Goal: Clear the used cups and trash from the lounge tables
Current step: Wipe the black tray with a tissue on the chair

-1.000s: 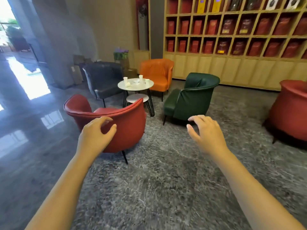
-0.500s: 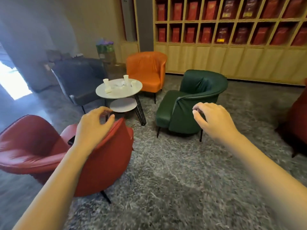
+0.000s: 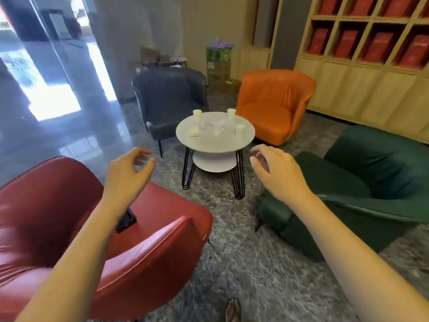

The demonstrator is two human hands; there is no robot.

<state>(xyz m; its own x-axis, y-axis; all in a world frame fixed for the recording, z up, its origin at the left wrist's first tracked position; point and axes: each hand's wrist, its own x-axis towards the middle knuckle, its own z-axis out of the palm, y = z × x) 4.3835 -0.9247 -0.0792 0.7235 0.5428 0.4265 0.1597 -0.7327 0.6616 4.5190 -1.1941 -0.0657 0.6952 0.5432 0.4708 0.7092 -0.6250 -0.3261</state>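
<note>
A round white table (image 3: 209, 142) on black wire legs stands ahead of me. On it are three white paper cups: one at the back left (image 3: 197, 114), one at the back right (image 3: 231, 114) and one at the right (image 3: 240, 130). A lying cup or crumpled paper (image 3: 194, 132) and some clear plastic trash (image 3: 214, 125) sit between them. My left hand (image 3: 128, 170) hovers over the red chair, fingers loosely curled, holding nothing. My right hand (image 3: 276, 173) is raised near the green chair, also empty. Both hands are short of the table.
Four armchairs ring the table: red (image 3: 151, 240) at near left, green (image 3: 359, 194) at right, orange (image 3: 274, 105) at far right, dark grey (image 3: 171, 98) at far left. A black object (image 3: 126, 220) lies on the red seat. A lower shelf (image 3: 213, 160) sits under the tabletop. Shelving (image 3: 371, 54) lines the right wall.
I have walked closer to the table, which now sits larger and nearer the centre. The red chair has slid to my lower left. Both hands stay raised and empty.
</note>
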